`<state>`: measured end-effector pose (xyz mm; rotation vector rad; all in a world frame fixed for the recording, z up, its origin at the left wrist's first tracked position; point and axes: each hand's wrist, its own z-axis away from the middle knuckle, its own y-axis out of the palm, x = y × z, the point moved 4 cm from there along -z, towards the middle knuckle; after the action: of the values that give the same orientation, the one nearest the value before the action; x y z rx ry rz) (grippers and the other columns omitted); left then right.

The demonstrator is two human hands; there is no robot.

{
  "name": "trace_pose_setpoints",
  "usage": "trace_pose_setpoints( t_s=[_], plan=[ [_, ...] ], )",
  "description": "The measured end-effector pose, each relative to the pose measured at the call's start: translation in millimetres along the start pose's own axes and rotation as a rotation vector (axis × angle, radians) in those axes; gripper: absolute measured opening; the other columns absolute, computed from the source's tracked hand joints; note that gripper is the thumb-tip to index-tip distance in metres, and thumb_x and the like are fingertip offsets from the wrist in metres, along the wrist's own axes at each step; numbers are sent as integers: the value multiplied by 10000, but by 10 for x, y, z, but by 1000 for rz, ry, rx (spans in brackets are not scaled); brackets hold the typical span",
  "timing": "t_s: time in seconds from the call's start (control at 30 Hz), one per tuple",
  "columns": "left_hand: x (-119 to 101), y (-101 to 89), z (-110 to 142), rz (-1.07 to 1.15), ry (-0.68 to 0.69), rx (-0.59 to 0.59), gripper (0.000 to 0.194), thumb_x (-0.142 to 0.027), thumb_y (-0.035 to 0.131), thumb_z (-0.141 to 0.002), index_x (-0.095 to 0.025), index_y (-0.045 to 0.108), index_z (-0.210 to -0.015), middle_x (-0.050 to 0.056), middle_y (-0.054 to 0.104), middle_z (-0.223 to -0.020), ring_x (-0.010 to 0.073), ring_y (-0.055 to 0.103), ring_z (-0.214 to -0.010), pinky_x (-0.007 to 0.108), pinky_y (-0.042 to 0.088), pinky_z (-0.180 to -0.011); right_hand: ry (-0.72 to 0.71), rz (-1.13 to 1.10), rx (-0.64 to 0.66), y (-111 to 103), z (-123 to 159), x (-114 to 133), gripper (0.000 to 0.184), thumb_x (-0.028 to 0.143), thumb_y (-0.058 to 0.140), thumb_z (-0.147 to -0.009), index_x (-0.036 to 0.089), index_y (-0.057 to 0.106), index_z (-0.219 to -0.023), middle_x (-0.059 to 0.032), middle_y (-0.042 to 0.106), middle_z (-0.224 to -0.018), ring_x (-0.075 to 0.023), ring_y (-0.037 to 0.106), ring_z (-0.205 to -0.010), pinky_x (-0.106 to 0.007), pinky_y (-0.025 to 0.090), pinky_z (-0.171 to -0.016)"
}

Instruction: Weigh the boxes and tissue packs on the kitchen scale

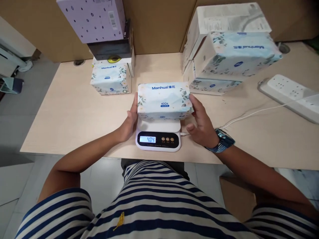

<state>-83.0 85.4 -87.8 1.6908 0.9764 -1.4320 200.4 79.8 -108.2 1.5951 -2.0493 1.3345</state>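
A white and pale-blue pack of tissues (164, 96) with a leaf and flower print is over the white plate of a digital kitchen scale (158, 146). Whether it rests on the plate or is held just above cannot be told. My left hand (129, 124) presses on the pack's left end, fingers partly hidden behind it. At the right end, my right hand (203, 124) holds it with the fingers against the side, the thumb apart and lower down. The scale's lit display (147, 139) shows digits that look like 404.
Back left, a tissue pack (109, 79) stands before stacked boxes, a purple box (94, 20) on top. More tissue packs (239, 56) are piled at the right by a white box (231, 16). A power strip (294, 93) lies far right, its white cable (259, 111) crossing the table.
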Motion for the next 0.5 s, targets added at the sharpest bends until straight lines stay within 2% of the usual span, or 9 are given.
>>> trace_pose_setpoints(
  t_s=[0.2,0.33,0.5],
  plan=[
    [-89,128,45,24,-75,15,1146,-1073,246,-901,-391,169,-1819,-20,346,-1887,352,31,-1820,545,247,-1501,-32,7,-31,-39,11,92,778,782,432,-1079,463,342,-1782,-54,445,-1801,-364,526,-1626,-583,586,-1270],
    [-112,144,73,30,-76,-18,1124,-1080,262,-894,-407,256,-1794,-31,386,-1867,348,62,-1822,570,289,-1484,-60,24,-51,-68,-15,107,737,747,442,-1093,462,375,-1770,-59,476,-1773,-356,542,-1610,-572,615,-1235],
    [-140,7,44,-35,-86,-161,1090,-1064,127,-907,-418,392,-1744,-66,431,-1840,322,91,-1822,630,268,-1476,-51,-60,-88,-82,-8,170,662,651,499,-1114,484,411,-1748,-48,509,-1747,-329,553,-1603,-554,610,-1240]
  ],
)
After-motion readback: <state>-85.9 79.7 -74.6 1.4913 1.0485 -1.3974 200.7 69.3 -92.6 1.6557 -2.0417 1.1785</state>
